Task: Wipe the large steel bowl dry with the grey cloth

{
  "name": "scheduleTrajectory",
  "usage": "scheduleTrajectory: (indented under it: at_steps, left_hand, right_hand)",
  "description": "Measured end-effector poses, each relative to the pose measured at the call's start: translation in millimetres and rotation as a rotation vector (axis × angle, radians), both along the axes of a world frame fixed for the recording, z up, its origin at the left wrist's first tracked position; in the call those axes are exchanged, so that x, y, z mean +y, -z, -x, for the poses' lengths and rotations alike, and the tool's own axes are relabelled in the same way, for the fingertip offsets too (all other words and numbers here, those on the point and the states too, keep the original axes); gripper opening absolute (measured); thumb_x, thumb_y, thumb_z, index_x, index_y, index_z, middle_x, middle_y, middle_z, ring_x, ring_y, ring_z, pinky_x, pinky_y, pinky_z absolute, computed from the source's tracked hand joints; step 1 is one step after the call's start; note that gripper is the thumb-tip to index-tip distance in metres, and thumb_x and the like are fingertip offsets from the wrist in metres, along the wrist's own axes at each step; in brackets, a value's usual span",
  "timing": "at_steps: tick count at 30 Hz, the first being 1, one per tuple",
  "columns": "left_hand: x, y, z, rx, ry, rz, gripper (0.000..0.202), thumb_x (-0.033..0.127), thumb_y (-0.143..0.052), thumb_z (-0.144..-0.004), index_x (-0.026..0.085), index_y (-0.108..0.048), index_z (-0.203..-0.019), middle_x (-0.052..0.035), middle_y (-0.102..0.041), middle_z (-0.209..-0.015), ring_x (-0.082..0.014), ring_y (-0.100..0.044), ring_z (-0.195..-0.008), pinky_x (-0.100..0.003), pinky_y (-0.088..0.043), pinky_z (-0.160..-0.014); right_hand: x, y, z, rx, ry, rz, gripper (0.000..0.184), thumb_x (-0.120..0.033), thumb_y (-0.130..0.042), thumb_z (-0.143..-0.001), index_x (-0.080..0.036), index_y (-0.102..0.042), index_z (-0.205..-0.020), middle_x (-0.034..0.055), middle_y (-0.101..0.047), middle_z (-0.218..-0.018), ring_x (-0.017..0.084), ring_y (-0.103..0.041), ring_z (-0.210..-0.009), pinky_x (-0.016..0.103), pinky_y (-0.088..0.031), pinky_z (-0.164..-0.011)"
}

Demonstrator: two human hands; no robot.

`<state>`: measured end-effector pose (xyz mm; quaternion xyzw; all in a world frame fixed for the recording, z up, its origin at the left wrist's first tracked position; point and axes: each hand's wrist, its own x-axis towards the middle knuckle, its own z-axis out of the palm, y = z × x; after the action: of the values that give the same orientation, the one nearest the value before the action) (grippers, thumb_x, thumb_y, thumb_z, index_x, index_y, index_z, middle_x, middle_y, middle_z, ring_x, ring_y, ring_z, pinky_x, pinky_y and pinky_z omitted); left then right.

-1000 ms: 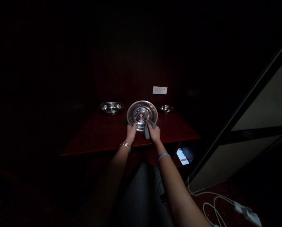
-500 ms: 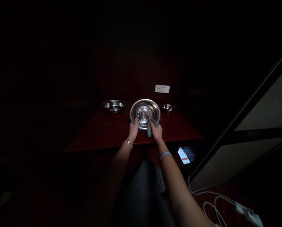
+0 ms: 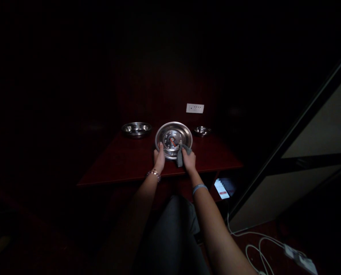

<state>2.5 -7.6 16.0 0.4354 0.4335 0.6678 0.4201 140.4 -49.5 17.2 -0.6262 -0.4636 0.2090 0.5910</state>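
Note:
A round steel bowl [image 3: 170, 131] with a dark label inside is tilted toward me above the table. My left hand [image 3: 159, 158] grips its lower left rim, thumb on the inside and fingers hidden behind. At the lower right rim, my right hand [image 3: 189, 159] is closed on a grey cloth [image 3: 180, 157], pressing it to the bowl. Part of the cloth hangs below the rim. A wide, shallow steel bowl [image 3: 136, 133] sits on the table to the left, and a small steel bowl [image 3: 202, 131] to the right.
The dark red table [image 3: 110, 168] has its front edge just beneath my wrists. Behind it, a white socket plate [image 3: 195, 108] is on the wall. A lit phone [image 3: 222, 188] lies on a lower shelf. White cables lead to a power strip [image 3: 300, 258] on the floor.
The held bowl has turned slightly, its label shifting angle, and it sits slightly further left and lower. My left thumb has slid left along the rim. Both hands keep their hold.

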Motion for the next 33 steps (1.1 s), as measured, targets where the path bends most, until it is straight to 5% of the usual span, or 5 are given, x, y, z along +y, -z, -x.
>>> scheduleTrajectory:
  at_steps: [10, 33]
  left_hand:
    - [-2.7, -1.8, -5.2, -0.106, 0.146, -0.081, 0.031, 0.029, -0.066, -0.085, 0.012, -0.068, -0.111, -0.0128, -0.071, -0.119, -0.0232, -0.066, -0.114, -0.037, -0.046, -0.106]
    - [12.2, 8.3, -3.3, -0.091, 0.055, -0.108, 0.025, 0.026, -0.065, -0.075, 0.011, -0.070, -0.094, -0.0108, -0.076, -0.094, -0.0234, -0.070, -0.092, -0.037, -0.051, -0.092]
  right_hand:
    - [0.2, 0.8, -1.6, 0.035, 0.022, -0.008, 0.039, -0.046, -0.055, -0.090, -0.019, -0.075, -0.110, 0.0067, -0.077, -0.107, 0.022, -0.071, -0.104, 0.029, -0.052, -0.091]
    - [-2.1, -1.3, 0.5, -0.051, -0.049, 0.011, 0.041, -0.050, -0.054, -0.090, -0.018, -0.076, -0.104, 0.0086, -0.078, -0.099, 0.023, -0.073, -0.100, 0.027, -0.054, -0.085]
